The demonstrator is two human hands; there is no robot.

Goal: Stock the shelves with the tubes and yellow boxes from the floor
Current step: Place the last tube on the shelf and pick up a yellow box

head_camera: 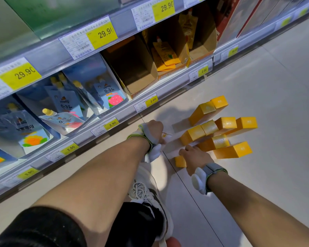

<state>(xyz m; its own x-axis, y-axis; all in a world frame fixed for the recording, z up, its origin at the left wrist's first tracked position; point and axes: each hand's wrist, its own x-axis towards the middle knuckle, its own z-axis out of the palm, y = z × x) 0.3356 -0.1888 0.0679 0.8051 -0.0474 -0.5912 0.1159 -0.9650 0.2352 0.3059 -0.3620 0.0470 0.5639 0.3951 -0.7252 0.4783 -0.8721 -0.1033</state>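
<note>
Several yellow boxes (221, 129) stand and lie in a loose cluster on the floor at the right. One more yellow box (180, 161) lies beside my right hand. White tubes (175, 147) lie flat on the floor between my hands. My left hand (154, 131) grips the near end of the tubes, fingers curled under. On the tubes' other side my right hand (194, 155) lies with its fingers curled over them, touching the yellow boxes. How many tubes there are is hidden by my hands.
The bottom shelf (114, 120) runs along the left, with blue pouch cartons (64, 104), an empty brown display carton (132, 68) and orange pouches (166, 52). Yellow price tags line the shelf edges. My white shoe (150, 195) stands on the floor below my hands.
</note>
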